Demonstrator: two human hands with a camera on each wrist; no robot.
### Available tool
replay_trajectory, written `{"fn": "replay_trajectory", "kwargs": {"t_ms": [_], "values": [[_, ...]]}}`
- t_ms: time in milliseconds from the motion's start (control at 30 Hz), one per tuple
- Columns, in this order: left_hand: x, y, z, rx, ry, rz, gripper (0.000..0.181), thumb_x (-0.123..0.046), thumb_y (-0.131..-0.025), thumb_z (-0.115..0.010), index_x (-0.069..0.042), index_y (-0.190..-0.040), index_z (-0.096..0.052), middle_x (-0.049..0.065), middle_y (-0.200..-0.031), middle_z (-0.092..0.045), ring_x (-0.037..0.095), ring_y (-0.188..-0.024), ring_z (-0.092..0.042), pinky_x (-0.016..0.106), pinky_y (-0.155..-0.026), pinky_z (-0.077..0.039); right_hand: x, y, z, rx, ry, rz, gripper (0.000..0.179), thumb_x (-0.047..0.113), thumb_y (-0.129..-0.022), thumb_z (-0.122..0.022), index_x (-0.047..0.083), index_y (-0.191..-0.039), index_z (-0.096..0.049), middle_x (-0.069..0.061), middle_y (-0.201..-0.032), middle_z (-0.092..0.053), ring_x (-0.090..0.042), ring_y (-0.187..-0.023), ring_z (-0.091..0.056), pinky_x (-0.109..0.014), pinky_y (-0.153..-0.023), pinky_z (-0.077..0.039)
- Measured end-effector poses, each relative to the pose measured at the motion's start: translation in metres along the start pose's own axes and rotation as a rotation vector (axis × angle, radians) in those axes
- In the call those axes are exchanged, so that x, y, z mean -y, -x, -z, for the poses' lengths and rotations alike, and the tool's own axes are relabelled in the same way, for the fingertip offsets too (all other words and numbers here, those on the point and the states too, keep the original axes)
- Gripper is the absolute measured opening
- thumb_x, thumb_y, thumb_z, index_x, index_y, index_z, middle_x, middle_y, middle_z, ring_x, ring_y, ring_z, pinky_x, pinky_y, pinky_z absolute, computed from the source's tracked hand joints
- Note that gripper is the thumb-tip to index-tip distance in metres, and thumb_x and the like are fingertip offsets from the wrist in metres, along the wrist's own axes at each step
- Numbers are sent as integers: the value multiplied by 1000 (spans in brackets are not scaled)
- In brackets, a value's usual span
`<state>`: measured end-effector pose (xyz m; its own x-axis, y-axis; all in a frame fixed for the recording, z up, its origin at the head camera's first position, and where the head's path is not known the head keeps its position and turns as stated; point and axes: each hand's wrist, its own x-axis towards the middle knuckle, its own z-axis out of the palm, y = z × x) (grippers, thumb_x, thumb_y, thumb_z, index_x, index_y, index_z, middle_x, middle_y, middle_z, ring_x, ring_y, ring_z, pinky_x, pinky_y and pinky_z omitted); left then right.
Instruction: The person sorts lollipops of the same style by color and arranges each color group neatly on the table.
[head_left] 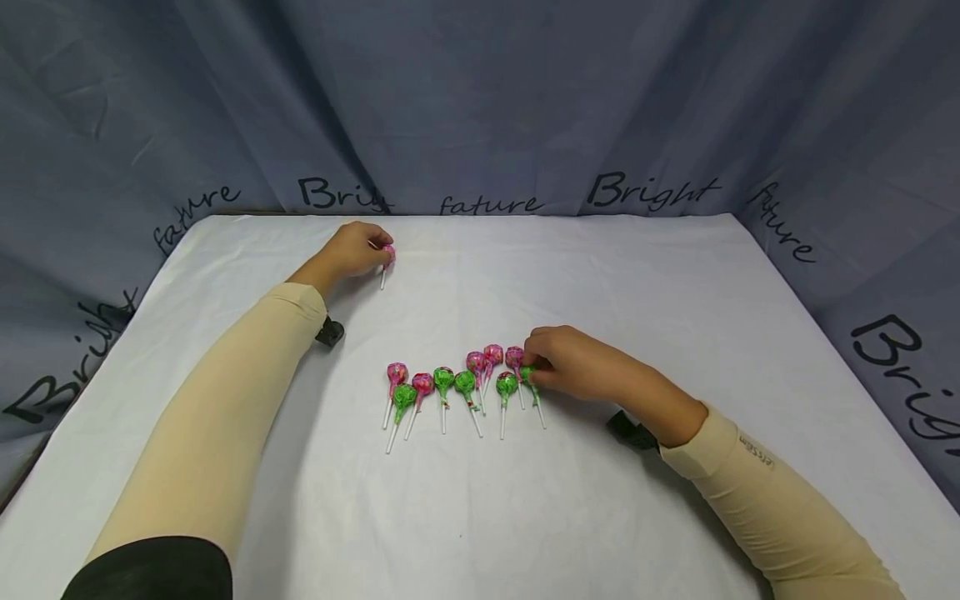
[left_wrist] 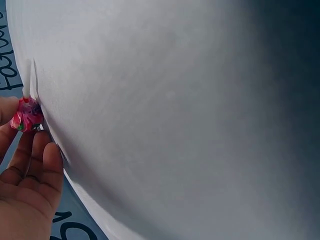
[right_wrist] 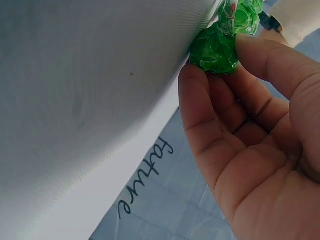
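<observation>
Pink-wrapped lollipop (left_wrist: 27,116) is pinched by the left hand (head_left: 355,250) — a green-wrapped lollipop (right_wrist: 212,54) by the right hand (head_left: 576,364).

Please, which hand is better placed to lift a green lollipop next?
Probably the right hand: its thumb and finger are pinching a green lollipop at the right end of the lollipop group. The left hand holds a pink lollipop near the far edge of the table, away from the group.

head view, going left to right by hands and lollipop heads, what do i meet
Left hand, pinched pink lollipop, lying pink lollipop, green lollipop, another green lollipop, one more green lollipop, right hand. Lollipops that overlap too closely are left out.
</observation>
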<state>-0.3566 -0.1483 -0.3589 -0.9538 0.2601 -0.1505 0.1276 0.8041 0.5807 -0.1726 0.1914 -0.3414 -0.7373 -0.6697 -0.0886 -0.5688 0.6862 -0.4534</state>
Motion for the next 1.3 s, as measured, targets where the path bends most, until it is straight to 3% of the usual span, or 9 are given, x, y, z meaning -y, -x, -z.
{"fn": "replay_trajectory", "kwargs": {"t_ms": [500,700,967,1300], "values": [[0,9,4,-19,3,-3,35,-18,-96,-61,-3,-128,-61,14,-124,-59,28,-111,-54,42,-93,-44,2,-1,-1,2,6,-7,10,4,-87,-74,10,-83,-67,4,-80,-53,-12,-75,-48,-28,-67,-44],[-1,21,11,-54,-35,-58,36,-18,-95,-64,-3,-127,-63,16,-124,-60,29,-110,-54,44,-93,-44,0,-1,-2,7,9,-13,10,5,-88,-74,10,-85,-67,4,-81,-54,-13,-76,-48,-29,-68,-45],[-11,60,16,-91,-67,-187,35,-18,-93,-67,-1,-123,-65,17,-117,-61,31,-106,-55,46,-88,-45,1,-1,0,9,11,-46,7,6,-88,-75,8,-89,-68,2,-83,-55,-14,-77,-50,-30,-70,-46],[-28,125,-11,-59,-33,-395,28,-12,-89,-73,0,-114,-70,14,-108,-66,24,-99,-59,43,-89,-49,1,-1,-2,11,5,-34,7,5,-88,-74,8,-88,-68,2,-84,-56,-14,-76,-50,-29,-68,-46]]}}
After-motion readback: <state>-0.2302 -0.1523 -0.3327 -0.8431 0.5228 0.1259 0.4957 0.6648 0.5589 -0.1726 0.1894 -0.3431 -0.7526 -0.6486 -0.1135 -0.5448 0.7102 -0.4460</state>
